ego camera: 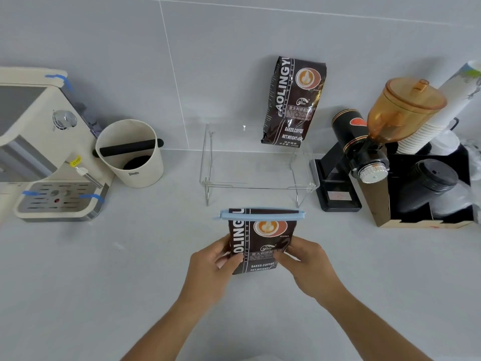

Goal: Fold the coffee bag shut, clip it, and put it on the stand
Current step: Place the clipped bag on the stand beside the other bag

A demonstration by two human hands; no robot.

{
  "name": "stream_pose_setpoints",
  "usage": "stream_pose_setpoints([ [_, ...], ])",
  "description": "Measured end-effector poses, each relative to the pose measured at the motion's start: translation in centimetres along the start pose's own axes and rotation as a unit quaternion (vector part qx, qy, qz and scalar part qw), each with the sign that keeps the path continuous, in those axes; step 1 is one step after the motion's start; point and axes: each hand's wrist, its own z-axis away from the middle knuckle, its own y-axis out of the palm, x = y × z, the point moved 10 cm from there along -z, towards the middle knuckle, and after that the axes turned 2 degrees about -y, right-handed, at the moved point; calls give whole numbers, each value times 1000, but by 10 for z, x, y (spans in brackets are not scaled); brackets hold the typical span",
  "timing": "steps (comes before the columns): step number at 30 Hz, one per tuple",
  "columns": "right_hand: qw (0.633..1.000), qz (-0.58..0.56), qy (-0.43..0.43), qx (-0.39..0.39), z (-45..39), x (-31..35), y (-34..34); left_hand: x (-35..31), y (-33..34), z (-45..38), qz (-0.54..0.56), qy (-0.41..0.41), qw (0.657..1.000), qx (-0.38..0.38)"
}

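A dark brown coffee bag [261, 238] stands upright on the counter in front of me. Its top is folded over, and a light blue clip [261, 215] runs across the fold. My left hand [212, 269] grips the bag's lower left side. My right hand [309, 267] grips its lower right side. Just behind the bag stands a clear acrylic stand [260, 166]. A second, taller coffee bag [294, 102] of the same brand stands at the stand's back right, leaning against the wall.
A cream espresso machine [44, 142] sits at the left with a cream knock box [130, 152] beside it. At the right are a black grinder [364, 144] with an amber hopper and a black organiser [426, 194] holding paper cups and lids.
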Motion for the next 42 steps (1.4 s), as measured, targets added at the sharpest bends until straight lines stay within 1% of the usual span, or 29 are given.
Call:
stream_pose_setpoints([
  [5, 999, -3, -44, -10, -8, 46, -13, -36, -17, -6, 24, 31, 999, -28],
  [8, 997, -9, -74, -13, -11, 79, -20, -64, -30, -11, 28, 65, 996, -47],
  [18, 985, 13, -165, -50, -33, 169, -44, -148, -63, -42, 26, 160, 985, -66],
  [24, 978, 13, -197, -62, -61, 197, -48, -167, -74, -75, 33, 171, 982, -71],
  [30, 979, 4, -191, -63, -105, 210, -46, -177, -75, -123, 37, 151, 986, -69],
  [36, 988, -28, -138, -68, -159, 200, -43, -176, -73, -170, 1, 141, 987, -74],
  [42, 990, -36, -106, -84, -204, 196, -40, -182, -78, -218, -20, 139, 986, -86],
])
